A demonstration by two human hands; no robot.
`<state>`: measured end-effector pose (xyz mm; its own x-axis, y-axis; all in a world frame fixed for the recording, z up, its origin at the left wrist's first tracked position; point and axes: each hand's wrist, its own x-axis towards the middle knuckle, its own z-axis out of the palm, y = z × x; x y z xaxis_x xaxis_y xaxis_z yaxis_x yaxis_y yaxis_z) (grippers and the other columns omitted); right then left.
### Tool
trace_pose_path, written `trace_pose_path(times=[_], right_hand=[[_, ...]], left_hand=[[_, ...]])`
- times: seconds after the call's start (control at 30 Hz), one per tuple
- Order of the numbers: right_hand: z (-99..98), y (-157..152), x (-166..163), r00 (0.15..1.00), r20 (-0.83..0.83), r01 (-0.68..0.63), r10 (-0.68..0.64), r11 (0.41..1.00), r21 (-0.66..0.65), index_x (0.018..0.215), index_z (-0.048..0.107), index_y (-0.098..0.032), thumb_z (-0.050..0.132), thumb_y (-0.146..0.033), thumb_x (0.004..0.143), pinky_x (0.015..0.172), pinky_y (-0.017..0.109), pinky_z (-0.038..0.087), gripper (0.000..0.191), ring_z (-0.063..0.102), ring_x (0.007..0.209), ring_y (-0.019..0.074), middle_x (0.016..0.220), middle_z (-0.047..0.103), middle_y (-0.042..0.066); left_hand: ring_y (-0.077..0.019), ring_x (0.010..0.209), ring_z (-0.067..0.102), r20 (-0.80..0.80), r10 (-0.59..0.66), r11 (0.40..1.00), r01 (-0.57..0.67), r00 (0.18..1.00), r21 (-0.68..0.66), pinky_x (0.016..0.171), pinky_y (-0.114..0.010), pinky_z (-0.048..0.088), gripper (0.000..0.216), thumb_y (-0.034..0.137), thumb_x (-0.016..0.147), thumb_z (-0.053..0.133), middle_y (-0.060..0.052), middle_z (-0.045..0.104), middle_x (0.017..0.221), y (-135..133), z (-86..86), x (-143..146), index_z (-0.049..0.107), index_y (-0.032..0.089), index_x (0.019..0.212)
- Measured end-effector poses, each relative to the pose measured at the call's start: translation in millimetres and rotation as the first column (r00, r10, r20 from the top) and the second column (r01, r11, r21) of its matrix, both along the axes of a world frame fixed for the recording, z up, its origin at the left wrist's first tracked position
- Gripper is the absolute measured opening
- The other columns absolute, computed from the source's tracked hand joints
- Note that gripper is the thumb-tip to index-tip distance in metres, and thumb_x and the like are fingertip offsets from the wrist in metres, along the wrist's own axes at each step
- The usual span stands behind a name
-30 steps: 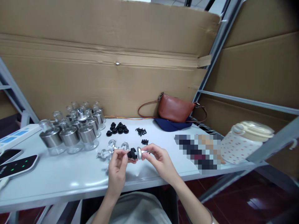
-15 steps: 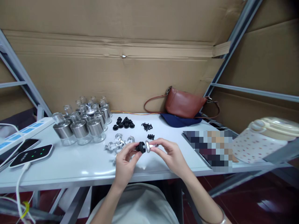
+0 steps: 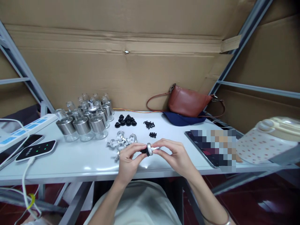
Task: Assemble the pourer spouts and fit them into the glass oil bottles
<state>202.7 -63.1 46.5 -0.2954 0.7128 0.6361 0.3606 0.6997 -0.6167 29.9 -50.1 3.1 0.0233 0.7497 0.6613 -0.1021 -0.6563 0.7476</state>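
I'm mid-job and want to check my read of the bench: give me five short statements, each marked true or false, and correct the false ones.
1. The left hand holds a black stopper. True.
2. The right hand grips a glass bottle. False: it pinches a silver spout.
3. Loose silver spouts lie on the table beyond the left hand. True.
4. The bottles stand to the right of the loose stoppers. False: the glass bottles stand to the left of the loose black stoppers.
5. The brown bag rests on a dark blue item. True.
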Motion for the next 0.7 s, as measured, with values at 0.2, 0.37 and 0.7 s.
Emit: trace_pose_path(times=[0.2,0.37,0.7], right_hand=[[-2.0,0.6,-2.6,0.998,-0.018,0.063,-0.065,0.994,-0.085,0.083,0.068,-0.019,0.065,-0.024,0.082,0.069,0.023,0.051,0.006,0.068,0.072,0.0156,0.081,0.073,0.003],[-1.4,0.9,-1.7,0.993,-0.035,0.104,-0.108,0.987,-0.121,0.082,0.068,-0.019,0.064,-0.027,0.082,0.070,0.025,0.051,0.009,0.067,0.072,0.0162,0.080,0.073,0.003],[-11.5,9.8,-13.2,0.945,-0.040,0.304,-0.325,0.915,-0.267,0.099,0.063,-0.016,0.051,-0.034,0.086,0.052,0.023,0.044,0.025,0.055,0.056,0.0129,0.064,0.058,0.000]], left_hand=[[-0.0140,0.075,0.065,-0.059,0.055,0.998,-0.054,0.997,0.017,0.068,-0.022,0.052,0.018,0.008,0.072,0.070,-0.003,0.070,0.080,0.6,-1.5,1.3,0.071,0.020,0.086],[-0.0142,0.075,0.063,-0.068,0.115,0.993,-0.113,0.991,0.028,0.068,-0.024,0.052,0.014,0.011,0.073,0.069,-0.004,0.067,0.081,1.2,1.0,6.8,0.069,0.018,0.086],[-0.0156,0.079,0.068,-0.023,-0.013,0.943,0.004,1.000,-0.331,0.074,-0.027,0.056,0.023,0.025,0.078,0.064,-0.006,0.069,0.093,3.2,-0.7,11.4,0.066,0.016,0.098]])
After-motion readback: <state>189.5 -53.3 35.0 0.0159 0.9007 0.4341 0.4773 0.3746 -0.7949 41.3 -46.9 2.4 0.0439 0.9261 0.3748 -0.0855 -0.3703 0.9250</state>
